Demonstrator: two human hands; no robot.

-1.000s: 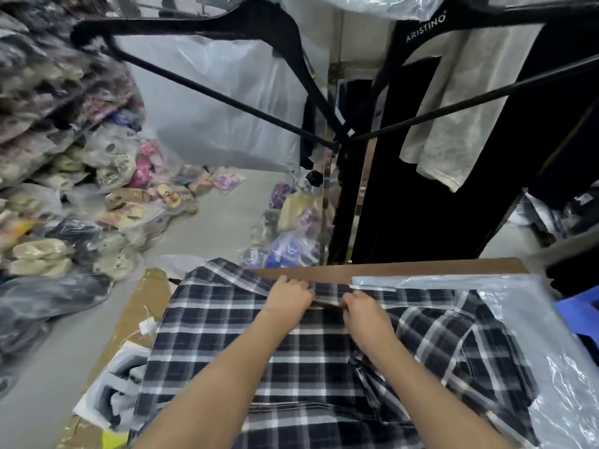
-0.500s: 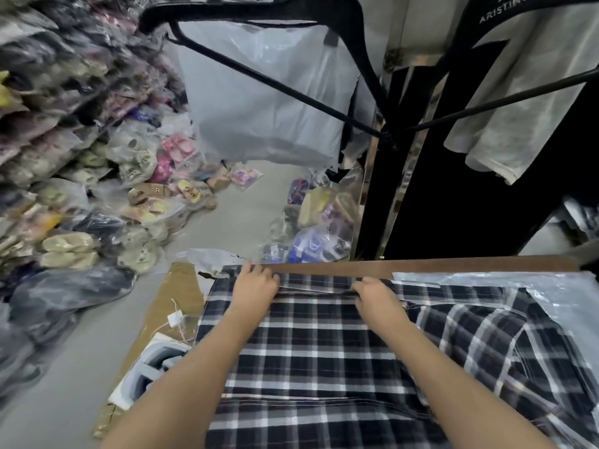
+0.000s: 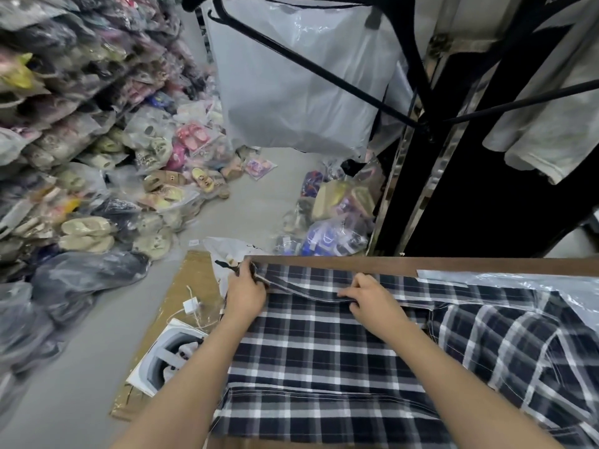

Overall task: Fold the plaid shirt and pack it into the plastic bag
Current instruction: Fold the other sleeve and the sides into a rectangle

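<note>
Both bare forearms reach toward twelve o'clock, the left hand [image 3: 247, 294] at about eleven with fingers curled and pinched closed, the right hand [image 3: 372, 298] near one o'clock, knuckles up, fingertips likewise pinched, hands well apart.

Single head-worn wide-angle view, looking forward and down, close over the table [image 3: 486, 264], floor beyond

The hands now sit well apart along the shirt's [image 3: 311, 351] far edge, no longer side by side at its middle. The left hand [image 3: 248, 294] pinches the far left corner by the bench [image 3: 453, 263] edge; the right hand [image 3: 372, 299] pinches the edge further right. The cloth between them lies flatter, with the far edge folded over as a band.
</note>
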